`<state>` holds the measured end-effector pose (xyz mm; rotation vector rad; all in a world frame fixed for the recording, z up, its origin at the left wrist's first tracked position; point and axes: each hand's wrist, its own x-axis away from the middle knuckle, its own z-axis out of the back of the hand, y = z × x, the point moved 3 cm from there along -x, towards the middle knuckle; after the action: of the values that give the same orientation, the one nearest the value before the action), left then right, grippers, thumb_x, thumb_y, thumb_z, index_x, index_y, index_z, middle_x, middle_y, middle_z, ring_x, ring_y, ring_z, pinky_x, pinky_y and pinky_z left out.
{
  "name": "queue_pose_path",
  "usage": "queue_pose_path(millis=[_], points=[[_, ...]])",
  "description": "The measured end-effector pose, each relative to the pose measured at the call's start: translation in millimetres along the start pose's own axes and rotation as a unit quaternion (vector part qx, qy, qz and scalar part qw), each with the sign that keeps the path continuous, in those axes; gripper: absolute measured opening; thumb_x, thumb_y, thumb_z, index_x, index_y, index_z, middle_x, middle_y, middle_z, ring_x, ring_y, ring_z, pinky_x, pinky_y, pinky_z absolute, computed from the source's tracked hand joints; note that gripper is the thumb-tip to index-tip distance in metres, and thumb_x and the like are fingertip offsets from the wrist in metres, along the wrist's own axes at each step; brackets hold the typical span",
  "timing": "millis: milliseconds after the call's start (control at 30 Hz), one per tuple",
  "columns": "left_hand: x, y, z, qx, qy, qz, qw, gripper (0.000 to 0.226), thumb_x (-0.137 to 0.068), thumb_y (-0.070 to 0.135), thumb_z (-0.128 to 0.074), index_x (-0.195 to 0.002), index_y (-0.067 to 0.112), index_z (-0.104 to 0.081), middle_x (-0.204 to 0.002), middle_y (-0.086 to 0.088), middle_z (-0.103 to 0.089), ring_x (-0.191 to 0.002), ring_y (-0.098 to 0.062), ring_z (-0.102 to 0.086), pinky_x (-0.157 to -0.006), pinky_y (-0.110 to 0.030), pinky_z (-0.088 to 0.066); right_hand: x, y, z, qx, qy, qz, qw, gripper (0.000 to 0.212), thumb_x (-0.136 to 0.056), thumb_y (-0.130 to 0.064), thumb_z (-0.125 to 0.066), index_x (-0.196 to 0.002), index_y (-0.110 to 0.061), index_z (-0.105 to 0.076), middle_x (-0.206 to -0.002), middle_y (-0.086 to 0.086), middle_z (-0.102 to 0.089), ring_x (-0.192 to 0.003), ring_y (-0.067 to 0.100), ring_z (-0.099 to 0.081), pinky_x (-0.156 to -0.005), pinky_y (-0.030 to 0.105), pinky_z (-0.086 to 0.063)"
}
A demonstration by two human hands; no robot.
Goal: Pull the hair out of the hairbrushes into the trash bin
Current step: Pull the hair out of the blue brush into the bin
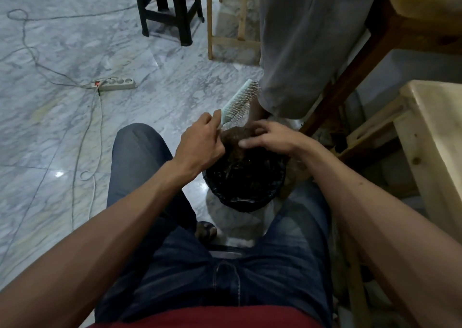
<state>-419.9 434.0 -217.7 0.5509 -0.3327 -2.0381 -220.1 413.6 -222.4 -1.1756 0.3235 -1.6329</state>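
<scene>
My left hand (200, 145) grips the handle of a pale green hairbrush (240, 101), whose head points up and to the right with its bristles facing right. A brown clump of hair (233, 137) hangs between my hands, just above the trash bin. My right hand (271, 137) holds this clump with curled fingers. The trash bin (245, 177), lined with a black plastic bag, stands on the floor between my knees, directly under both hands. Dark hair lies inside it.
Another person's leg in grey trousers (300, 42) stands just behind the bin. A wooden table (435, 137) is at the right, a black stool (170, 7) at the back. A power strip (116, 83) and cables lie on the marble floor at left.
</scene>
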Motion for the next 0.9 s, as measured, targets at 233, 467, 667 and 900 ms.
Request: queue_pose_path(millis=[233,467,667,900], points=[[0,9,4,0.009,0.007,-0.002,1.000,0.036,-0.088,0.010,-0.051,-0.123,0.003,-0.052,-0.081,-0.003,-0.039,-0.062,-0.026,-0.037,-0.055,-0.031,-0.025,8,0,-1,-0.209,0.141,0.101,0.962,0.011,-0.094,-0.018,-0.076,-0.099,-0.009,-0.080,-0.077,0.002,-0.077,-0.067,0.005,-0.070,-0.069,0.022,-0.057],[-9,-4,12,0.008,0.017,0.095,0.995,0.019,-0.091,0.009,-0.049,-0.106,-0.003,-0.052,-0.082,-0.012,-0.044,-0.069,-0.031,-0.043,-0.057,-0.035,-0.028,26,13,0,-0.105,0.149,0.098,0.978,0.017,-0.094,-0.019,-0.076,-0.077,-0.018,-0.081,-0.066,-0.005,-0.077,-0.062,-0.003,-0.067,-0.065,0.010,-0.050],[-9,3,16,-0.022,0.008,0.043,0.999,0.028,-0.094,0.011,-0.048,-0.120,0.000,-0.051,-0.083,-0.009,-0.042,-0.065,-0.031,-0.044,-0.054,-0.032,-0.026,29,21,-3,0.003,0.083,0.031,0.996,0.025,-0.095,-0.026,-0.073,-0.117,-0.014,-0.078,-0.107,0.002,-0.078,-0.096,0.012,-0.073,-0.070,0.020,-0.059],[6,8,11,-0.034,-0.019,-0.017,0.999,0.038,-0.091,0.012,-0.052,-0.129,0.006,-0.050,-0.085,-0.004,-0.040,-0.059,-0.030,-0.041,-0.051,-0.030,-0.025,22,3,14,-0.126,0.112,0.012,0.986,0.096,-0.080,-0.059,-0.079,-0.157,-0.017,-0.039,-0.147,0.005,-0.055,-0.120,0.019,-0.065,-0.090,0.037,-0.062]])
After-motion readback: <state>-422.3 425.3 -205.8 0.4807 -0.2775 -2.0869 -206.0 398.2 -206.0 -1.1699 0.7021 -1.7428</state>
